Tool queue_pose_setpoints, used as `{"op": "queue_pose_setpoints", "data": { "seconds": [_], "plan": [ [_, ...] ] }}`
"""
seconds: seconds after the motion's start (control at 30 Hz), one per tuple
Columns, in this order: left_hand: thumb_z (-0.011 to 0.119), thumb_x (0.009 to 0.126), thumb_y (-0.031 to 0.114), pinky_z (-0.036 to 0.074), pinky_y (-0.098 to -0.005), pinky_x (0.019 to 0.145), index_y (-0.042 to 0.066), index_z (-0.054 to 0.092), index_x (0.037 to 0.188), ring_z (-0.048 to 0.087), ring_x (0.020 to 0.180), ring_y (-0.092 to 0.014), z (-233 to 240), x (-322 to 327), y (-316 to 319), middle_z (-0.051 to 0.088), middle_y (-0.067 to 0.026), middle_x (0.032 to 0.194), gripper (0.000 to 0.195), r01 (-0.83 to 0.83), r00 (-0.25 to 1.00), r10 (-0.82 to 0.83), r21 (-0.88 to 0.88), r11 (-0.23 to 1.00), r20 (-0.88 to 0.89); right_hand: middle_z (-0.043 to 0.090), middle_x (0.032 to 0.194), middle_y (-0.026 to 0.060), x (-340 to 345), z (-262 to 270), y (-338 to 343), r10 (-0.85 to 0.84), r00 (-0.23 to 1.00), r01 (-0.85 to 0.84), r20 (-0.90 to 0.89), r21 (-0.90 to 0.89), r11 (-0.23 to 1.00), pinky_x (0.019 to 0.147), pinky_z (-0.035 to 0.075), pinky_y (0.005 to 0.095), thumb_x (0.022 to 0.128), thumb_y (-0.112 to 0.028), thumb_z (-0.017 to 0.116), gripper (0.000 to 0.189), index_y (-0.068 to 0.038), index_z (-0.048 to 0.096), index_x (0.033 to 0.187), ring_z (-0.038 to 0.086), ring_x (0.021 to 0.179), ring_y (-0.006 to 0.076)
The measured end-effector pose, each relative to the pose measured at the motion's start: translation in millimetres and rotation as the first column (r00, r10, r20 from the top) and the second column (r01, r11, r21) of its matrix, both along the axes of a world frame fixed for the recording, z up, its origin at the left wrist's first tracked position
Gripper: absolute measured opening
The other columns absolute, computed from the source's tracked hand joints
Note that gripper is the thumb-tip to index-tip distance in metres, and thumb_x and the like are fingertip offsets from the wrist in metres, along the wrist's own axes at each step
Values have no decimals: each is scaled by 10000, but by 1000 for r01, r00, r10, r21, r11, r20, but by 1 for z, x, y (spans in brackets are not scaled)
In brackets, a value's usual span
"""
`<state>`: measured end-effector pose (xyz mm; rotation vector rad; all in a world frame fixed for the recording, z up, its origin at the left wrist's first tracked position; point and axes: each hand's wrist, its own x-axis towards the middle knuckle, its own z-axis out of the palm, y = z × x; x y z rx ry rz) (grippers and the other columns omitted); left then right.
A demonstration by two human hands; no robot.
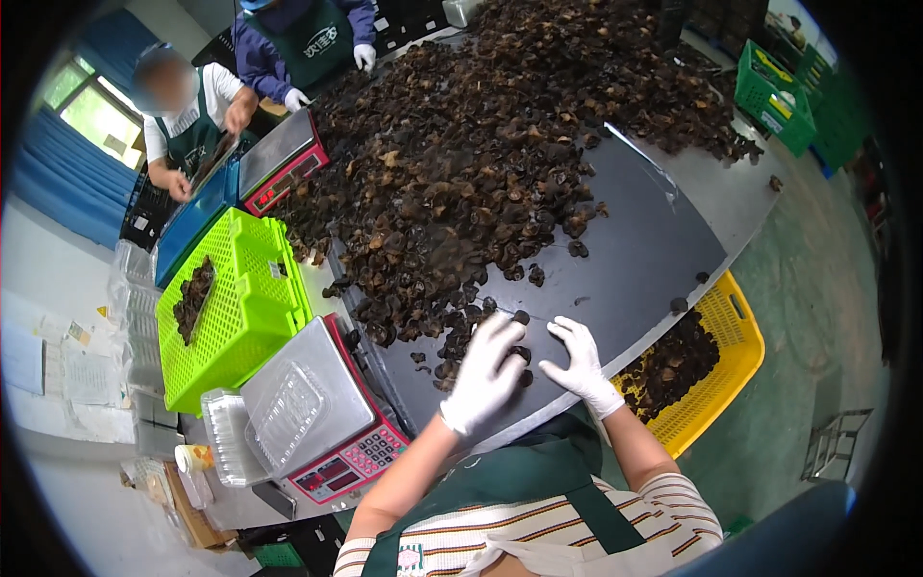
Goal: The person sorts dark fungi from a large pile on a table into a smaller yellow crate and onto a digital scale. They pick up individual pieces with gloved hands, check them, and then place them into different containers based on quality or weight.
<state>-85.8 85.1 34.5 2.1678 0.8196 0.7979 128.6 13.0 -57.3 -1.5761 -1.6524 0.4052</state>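
Observation:
A large heap of dark brown wood-ear mushrooms covers much of the table. My left hand, in a white glove, is over a few loose mushrooms at the heap's near edge; it is slightly blurred, and whether its fingers grip any cannot be told. To its right, my gloved right hand is spread just above the dark tabletop, holding nothing. A clear plastic tray lies on the steel pan of a red digital scale, left of my hands.
A yellow basket with mushrooms stands below the table's right edge. At left are an upturned lime-green crate bearing a filled tray and stacked clear trays. Two co-workers stand across, beside another scale.

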Motion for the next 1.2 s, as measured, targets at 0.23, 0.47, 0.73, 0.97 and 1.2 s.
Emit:
{"op": "queue_pose_setpoints", "data": {
  "seconds": [0.23, 0.47, 0.73, 0.97, 1.2],
  "plan": [
    [743, 825, 363, 289, -602, 1121, 190, 615, 1289, 276, 1381, -538, -67, -61, 17, 340, -231, 1535, 512, -147, 815, 225, 184, 972, -534, 558, 1236, 86, -32, 13, 6, 76, 986, -75, 147, -13, 997, 1079, 293, 479, 758, -423, 755, 579, -134, 615, 1240, 483, 1193, 289],
    [777, 775, 180, 293, -502, 1145, 101, 559, 1334, 339, 1377, -427, -56, -77, -49, 340, -249, 1498, 605, -342, 894, 361, 115, 933, -267, 618, 1021, 43, -65, 13, 39, 65, 976, -83, 209, 81, 993, 1000, 353, 441, 796, -324, 723, 320, -142, 683, 1057, 558, 1027, 248],
    [596, 864, 20, 346, -432, 1118, 29, 484, 1371, 443, 1291, -378, -85, -116, -50, 448, -218, 1360, 520, -645, 745, 643, 55, 762, -175, 690, 838, 101, -57, 13, 59, 7, 975, 4, -223, 49, 999, 742, 513, 394, 796, -99, 704, 60, -67, 705, 847, 657, 799, 311],
    [657, 829, 36, 404, -432, 1055, 82, 471, 1420, 495, 1192, -385, -91, -108, -7, 472, -214, 1320, 622, -604, 710, 605, 130, 786, -360, 689, 880, 114, -42, -1, 49, -108, 901, 53, -420, -142, 989, 778, 514, 366, 876, -113, 672, 90, -43, 680, 931, 656, 828, 283],
    [614, 775, -59, 470, -436, 944, 48, 524, 1334, 574, 1024, -385, -107, -120, 8, 586, -194, 1069, 576, -655, 739, 655, 59, 753, -158, 689, 889, 105, -47, -18, 46, -21, 985, 38, -172, 94, 995, 795, 509, 404, 809, -73, 695, 103, -70, 696, 912, 656, 856, 307]
  ]
}}
